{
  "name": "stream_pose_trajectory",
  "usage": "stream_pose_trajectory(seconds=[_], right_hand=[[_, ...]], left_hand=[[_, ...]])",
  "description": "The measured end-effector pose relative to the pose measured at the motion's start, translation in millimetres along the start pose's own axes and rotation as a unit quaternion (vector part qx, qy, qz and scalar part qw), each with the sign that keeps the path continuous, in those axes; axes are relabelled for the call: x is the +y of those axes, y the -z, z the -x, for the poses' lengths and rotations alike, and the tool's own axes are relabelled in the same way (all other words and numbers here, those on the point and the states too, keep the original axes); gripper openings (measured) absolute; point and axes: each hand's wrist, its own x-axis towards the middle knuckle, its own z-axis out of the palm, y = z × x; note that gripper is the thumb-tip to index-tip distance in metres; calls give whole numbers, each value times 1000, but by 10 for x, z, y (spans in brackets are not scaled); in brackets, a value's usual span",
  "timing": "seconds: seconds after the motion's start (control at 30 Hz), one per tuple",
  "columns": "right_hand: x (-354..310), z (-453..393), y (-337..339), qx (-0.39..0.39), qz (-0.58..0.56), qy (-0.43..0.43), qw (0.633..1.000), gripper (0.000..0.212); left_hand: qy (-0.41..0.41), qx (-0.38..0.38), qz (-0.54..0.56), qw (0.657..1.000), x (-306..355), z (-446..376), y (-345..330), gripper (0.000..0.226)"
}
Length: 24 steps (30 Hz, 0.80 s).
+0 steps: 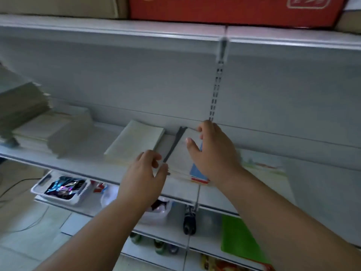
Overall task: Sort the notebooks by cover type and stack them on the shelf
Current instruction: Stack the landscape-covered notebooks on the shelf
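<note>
**Both hands on a notebook stack at the middle shelf**

Grey metal shop shelving fills our view, and on its middle shelf (82,169) lies the thing we are working on: a small stack of pale-covered notebooks with a dark spine strip (180,153), set near the front edge just right of centre. Our left hand (145,173) meets the stack's near left corner, thumb and fingers pinching that corner. Our right hand (213,151) lies over the right side of the same stack, fingers spread and curled on its far edge; whether it grips or only presses we cannot tell. A blue and red cover (197,173) shows under the right wrist.

Just left of this stack lies a flat pile of cream notebooks (136,139), apart from it by a narrow gap. Farther left sit a wider cream pile (52,130) and a tall grey-green pile (19,102), both blurred. To the right a landscape-printed cover (261,165) lies flat.

Below, on the lower shelf, we see a white plastic basket of shiny packets (62,189) and a green flat sheet (238,237). Overhead rests a red cardboard box (232,10).
</note>
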Motion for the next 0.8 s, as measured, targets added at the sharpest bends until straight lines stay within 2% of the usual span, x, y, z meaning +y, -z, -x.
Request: stream_pose_trajectory(seconds=[0.17, 0.33, 0.43, 0.67, 0.8], right_hand=[[-1323, -34, -670, -23, -57, 21, 998, 38], [-2269, -224, -1174, -39, -99, 24, 994, 34], [-2553, -456, -1431, -37, -90, 20, 995, 34], [-2797, -1070, -2143, -49, -86, 32, 995, 33], [-2957, -1380, -2597, -91, -104, -14, 990, 32]], left_hand=[[35, 24, -31, 999, -1188, 33, 1037, 19], [52, 102, 4, 993, -1950, 6, 1863, 20], [40, 134, 17, 990, -2211, -120, 2134, 20], [40, 132, 0, 990, -2620, -679, 2317, 24], [42, 164, 5, 986, -2807, -948, 2533, 14]])
